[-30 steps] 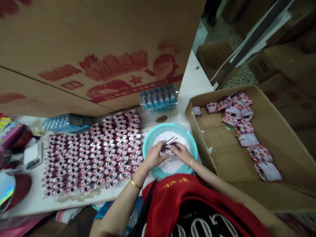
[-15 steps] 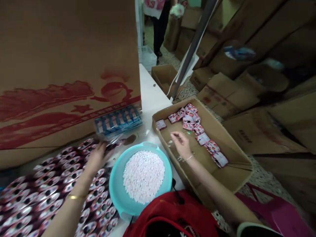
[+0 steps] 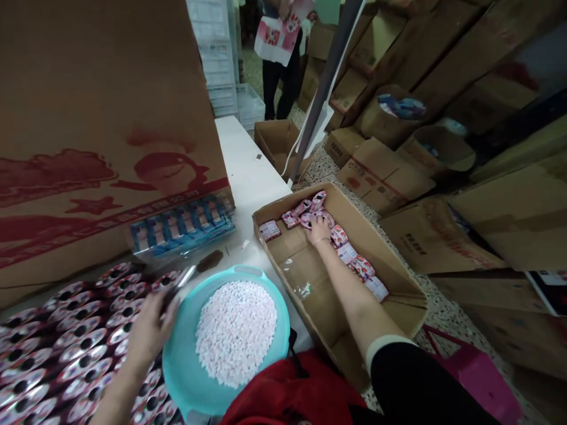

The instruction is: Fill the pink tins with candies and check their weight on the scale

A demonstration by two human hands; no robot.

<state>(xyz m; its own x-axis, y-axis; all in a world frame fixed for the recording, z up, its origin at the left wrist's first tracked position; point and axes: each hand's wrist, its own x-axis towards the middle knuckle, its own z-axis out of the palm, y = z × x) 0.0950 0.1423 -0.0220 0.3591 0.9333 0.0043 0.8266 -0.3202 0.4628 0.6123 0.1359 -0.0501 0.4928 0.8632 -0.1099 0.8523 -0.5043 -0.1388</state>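
My right hand reaches into the long cardboard box, its fingers curled over a pink printed packet in a row of similar packets. My left hand is closed around a dark object with a shiny edge, blurred and partly covered by the fingers. It is just left of the turquoise basin, which holds a heap of small white pieces. Below and beside that hand, rows of shiny dark-red containers with dark round openings cover the table.
A large printed carton stands at the back left, with a blue wrapped pack before it. A grey pole rises behind the box. Cartons crowd the right side. Another person stands beyond the table, holding a printed sheet.
My right hand has moved farther into the box, from above its bare floor onto the packets. The left hand has come to the basin's left rim. The whole view has shifted.
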